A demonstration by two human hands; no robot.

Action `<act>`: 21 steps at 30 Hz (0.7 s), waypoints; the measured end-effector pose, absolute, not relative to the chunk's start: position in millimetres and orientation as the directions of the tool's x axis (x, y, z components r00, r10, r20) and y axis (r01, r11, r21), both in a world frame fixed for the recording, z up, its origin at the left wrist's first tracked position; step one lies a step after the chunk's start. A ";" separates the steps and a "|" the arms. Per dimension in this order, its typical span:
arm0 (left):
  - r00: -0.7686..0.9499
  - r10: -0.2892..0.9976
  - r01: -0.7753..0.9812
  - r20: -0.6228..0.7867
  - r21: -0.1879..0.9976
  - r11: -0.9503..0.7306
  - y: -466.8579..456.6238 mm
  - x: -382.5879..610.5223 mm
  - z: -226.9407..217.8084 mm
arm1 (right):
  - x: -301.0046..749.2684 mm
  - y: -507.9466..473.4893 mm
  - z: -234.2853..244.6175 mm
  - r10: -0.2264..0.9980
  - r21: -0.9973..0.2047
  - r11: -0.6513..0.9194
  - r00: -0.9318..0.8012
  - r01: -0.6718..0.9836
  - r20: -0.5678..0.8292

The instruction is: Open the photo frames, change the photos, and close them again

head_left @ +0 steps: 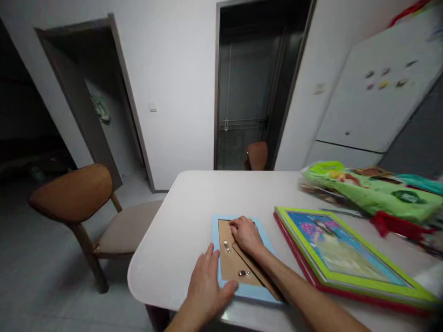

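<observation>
A light blue picture frame (215, 235) lies face down on the white table, its brown backing board (226, 267) showing. On the board sit small metal fittings, one a hanger (243, 273) near the bottom. A narrow brown strip, perhaps the stand, runs beneath my right forearm. My right hand (246, 234) rests on the upper part of the board, fingers curled and pinched near its top edge; what they grip is too small to make out. My left hand (209, 286) is open, fingers spread along the frame's left side, thumb over its lower border.
To the right, a stack of frames (284, 219) has a green-edged picture on top. Behind it lie a green plastic bag (374, 191) and a red cloth-like item (391, 224). A brown chair (72, 196) stands left of the table (166, 240); another chair (257, 156) is beyond.
</observation>
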State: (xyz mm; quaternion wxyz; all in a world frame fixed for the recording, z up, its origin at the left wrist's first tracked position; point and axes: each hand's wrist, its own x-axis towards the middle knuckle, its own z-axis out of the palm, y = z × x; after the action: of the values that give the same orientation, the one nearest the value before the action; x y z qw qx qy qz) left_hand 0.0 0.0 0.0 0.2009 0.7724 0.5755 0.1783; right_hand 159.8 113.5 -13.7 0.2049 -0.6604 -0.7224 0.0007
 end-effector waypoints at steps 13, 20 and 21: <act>0.258 0.959 0.787 0.118 0.550 -0.279 0.1 0.1 -5.3 | 185.2 32.3 9.0 0.960 -0.342 0.269 -0.221 0.900 0.174; 0.149 0.974 0.554 0.169 0.802 -0.223 4.9 0.5 -6.4 | 188.7 27.9 24.4 0.955 -0.403 0.263 -0.178 0.876 0.237; 0.110 0.978 0.464 0.177 0.861 -0.208 7.2 2.1 -4.3 | 186.0 27.9 32.0 0.953 -0.397 0.267 -0.179 0.878 0.245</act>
State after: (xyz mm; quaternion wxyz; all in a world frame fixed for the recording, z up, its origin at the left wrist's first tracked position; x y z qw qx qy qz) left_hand 2.1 7.2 -4.3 0.3262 0.6699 0.5380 0.3942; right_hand 186.0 27.9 32.0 0.2256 -0.5996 -0.7634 0.0829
